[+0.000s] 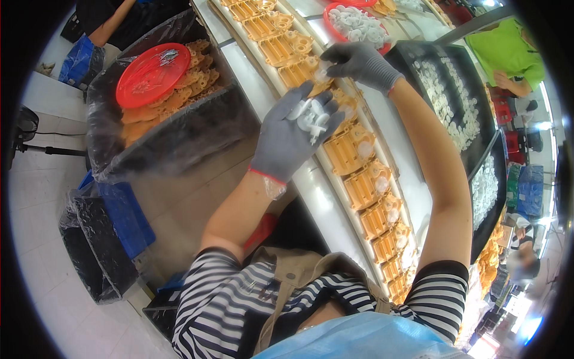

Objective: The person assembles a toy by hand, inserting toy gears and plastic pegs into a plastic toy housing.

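Note:
My left hand (293,130), in a grey glove, is turned palm up and cupped around several small white plastic parts (310,116), round discs with stems. My right hand (363,64), also gloved in grey, reaches over a long row of yellow-orange plastic housings (347,157). Its thumb and fingers pinch at a pale round plastic part (323,70) above one housing; glove and blur partly hide it. Housings nearer to me each carry a pale round part (381,184) on the right side. On the farther housings I make out no such part.
Right of the row stand a red bowl (332,37) of white parts and black trays (426,54) with more. To the left, a plastic-lined black bin (173,155) holds housings and a red lid (134,90). Other people (505,57) are at the far right and upper left.

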The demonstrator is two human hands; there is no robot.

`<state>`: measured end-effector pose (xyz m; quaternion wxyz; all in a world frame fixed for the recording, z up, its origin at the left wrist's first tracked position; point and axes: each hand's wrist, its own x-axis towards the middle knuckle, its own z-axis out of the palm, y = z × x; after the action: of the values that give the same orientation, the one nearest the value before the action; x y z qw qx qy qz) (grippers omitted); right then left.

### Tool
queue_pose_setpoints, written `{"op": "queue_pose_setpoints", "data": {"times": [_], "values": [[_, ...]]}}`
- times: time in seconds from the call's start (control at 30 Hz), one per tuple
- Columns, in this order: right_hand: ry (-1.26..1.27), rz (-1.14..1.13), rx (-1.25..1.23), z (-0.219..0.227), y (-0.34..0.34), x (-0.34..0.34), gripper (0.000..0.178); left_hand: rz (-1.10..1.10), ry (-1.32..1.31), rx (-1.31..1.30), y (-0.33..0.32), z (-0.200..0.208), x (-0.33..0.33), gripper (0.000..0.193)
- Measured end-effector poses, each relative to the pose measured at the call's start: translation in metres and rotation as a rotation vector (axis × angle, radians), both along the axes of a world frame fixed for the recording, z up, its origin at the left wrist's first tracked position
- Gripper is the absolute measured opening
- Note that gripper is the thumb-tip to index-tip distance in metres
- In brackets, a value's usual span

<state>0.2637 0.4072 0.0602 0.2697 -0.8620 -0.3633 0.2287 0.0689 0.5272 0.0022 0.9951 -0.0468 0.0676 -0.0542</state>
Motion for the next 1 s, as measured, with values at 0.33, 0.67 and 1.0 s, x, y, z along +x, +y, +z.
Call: {"op": "queue_pose_setpoints", "data": {"times": [0.33, 0.67, 1.0], "values": [[-0.135, 0.050, 0.099, 0.048, -0.028, -0.070, 0.035, 0.031, -0.059, 0.112, -0.007, 0.011, -0.010, 0.033], [-0.061, 0.262, 0.077, 0.047, -0.062, -0.101, 0.024, -0.148, -0.033, 0.114, -0.029, 0.028, -0.023, 0.041], [0.563, -0.231, 0.050, 0.063, -0.056, -0.120, 0.029, -0.154, -0.061, 0.197, -0.048, 0.026, -0.019, 0.034]]}}
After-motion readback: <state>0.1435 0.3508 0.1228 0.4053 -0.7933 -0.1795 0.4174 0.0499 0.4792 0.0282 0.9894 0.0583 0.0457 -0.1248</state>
